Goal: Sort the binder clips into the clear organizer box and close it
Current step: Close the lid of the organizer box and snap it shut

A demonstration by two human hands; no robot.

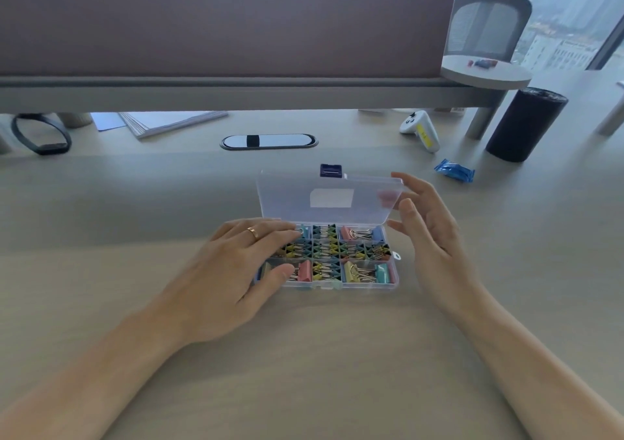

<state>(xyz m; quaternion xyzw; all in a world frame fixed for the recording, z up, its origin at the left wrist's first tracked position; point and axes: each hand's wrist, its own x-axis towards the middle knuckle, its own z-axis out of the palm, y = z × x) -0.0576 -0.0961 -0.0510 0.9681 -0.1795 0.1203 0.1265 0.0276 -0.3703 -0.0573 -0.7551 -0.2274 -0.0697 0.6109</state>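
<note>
A clear organizer box (395, 279) sits mid-desk, its compartments filled with several pastel binder clips (363, 272). Its clear lid (290, 200) stands raised behind the compartments, tilted back. My left hand (243, 264) lies flat over the box's left compartments with straight fingers, covering the clips there. My right hand (429, 227) is at the box's right side with spread fingers; its fingertips touch the lid's right edge. A dark blue clip (331, 170) lies on the desk just behind the lid.
A blue wrapped packet (455, 170) lies at the right rear. Farther back are a white controller (421, 130), a black cylinder (525, 124), a cable grommet (268, 141), stacked papers (172, 123) and a black strap (40, 132). A partition shelf (236, 91) overhangs the back.
</note>
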